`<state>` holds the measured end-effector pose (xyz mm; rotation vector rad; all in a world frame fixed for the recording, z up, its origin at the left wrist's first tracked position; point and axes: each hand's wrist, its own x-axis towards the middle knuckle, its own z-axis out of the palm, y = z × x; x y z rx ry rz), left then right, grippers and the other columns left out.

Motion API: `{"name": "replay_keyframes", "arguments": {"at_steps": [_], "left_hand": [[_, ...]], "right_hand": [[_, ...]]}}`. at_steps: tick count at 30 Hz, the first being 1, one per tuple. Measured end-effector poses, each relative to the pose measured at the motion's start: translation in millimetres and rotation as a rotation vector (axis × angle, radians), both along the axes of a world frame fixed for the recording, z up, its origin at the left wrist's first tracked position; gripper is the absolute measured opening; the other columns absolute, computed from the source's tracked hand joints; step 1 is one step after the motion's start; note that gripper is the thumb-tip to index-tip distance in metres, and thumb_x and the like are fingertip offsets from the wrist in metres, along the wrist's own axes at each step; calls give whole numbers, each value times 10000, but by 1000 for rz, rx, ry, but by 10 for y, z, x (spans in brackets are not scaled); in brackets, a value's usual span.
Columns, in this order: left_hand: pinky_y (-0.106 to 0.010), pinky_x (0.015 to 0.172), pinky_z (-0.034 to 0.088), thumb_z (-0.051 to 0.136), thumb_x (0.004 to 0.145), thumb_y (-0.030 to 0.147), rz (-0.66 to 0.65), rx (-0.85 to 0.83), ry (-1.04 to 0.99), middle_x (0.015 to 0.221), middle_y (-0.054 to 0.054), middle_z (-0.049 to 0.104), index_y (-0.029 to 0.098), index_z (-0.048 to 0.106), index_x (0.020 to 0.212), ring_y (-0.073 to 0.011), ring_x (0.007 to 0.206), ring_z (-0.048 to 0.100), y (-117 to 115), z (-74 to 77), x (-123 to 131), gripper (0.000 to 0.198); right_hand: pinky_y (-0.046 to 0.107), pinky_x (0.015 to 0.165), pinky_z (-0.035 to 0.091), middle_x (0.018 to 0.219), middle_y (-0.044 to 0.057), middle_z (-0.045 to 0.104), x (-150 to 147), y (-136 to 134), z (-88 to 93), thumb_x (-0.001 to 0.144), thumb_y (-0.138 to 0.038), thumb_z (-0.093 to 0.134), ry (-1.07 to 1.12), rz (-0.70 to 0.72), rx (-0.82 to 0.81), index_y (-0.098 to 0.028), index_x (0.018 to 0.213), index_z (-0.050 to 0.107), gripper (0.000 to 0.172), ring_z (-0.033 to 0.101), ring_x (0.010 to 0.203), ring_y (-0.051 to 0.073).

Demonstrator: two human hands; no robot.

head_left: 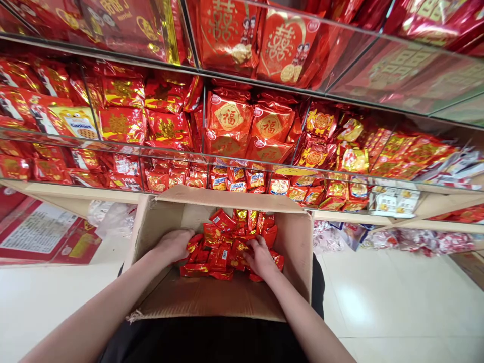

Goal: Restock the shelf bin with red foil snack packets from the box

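Small red-and-gold snack packets point(221, 254) lie heaped inside an open cardboard box point(212, 297). My left hand point(177, 245) is at the left side of the heap, its fingers stretched against the packets and the tips partly hidden among them. On the other side, my right hand point(260, 256) rests on the packets, with thumb and fingers apart. Both hands look open, and no single packet is clearly gripped in either. The box stands against the shelf front, with one flap point(227, 197) folded toward the shelf.
Shelf bins behind the box hold larger red packs point(229, 118), a yellow cookie pack point(77, 123) and smaller snack packets point(236, 180). A clear panel point(363, 50) fronts the upper shelf. A red carton point(41, 232) stands left; bagged goods point(416, 241) lie low on the right.
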<state>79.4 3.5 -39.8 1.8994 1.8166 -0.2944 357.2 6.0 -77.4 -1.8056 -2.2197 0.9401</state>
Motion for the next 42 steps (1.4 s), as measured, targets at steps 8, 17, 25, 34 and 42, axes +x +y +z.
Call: {"name": "replay_keyframes", "arguments": {"at_steps": [8,17,25,34,42], "left_hand": [[-280,890,461,475,773,139,-201,413,-247,1085,-64,555,207,509,1145,-156,998,547,-364,416,215,380],[-410,887,469,397,790,28,-361,754,-343,1203,-66,485,351,591,1111,-233,1094,469,-523,111,353,495],[-356,892,476,391,803,54,-274,782,-474,1163,-81,547,264,617,1045,-198,1070,517,-481,-16,419,392],[-360,877,506,478,788,188,123,548,-665,1024,-65,664,216,456,1215,-199,971,618,-413,-155,375,429],[-433,1006,406,320,854,474,563,180,-1079,1219,-100,602,182,497,1185,-256,1175,508,-378,208,637,476]], "right_hand": [[421,874,451,1068,127,602,-244,-42,380,847,-379,446,549,-152,-218,-181,1017,558,284,577,995,247],[216,492,459,652,-60,629,-431,-146,511,517,-311,797,1316,-456,-769,-192,926,524,506,568,491,83],[191,450,441,604,-65,633,-446,-163,471,505,-275,774,1254,-582,-694,-190,831,500,434,579,474,87],[298,643,530,830,-15,645,-340,-129,487,597,-241,706,1287,-544,-449,-219,800,457,322,628,726,140],[472,924,431,1118,69,582,-219,-279,614,740,1,418,628,179,685,-234,803,520,263,482,1152,222]]}}
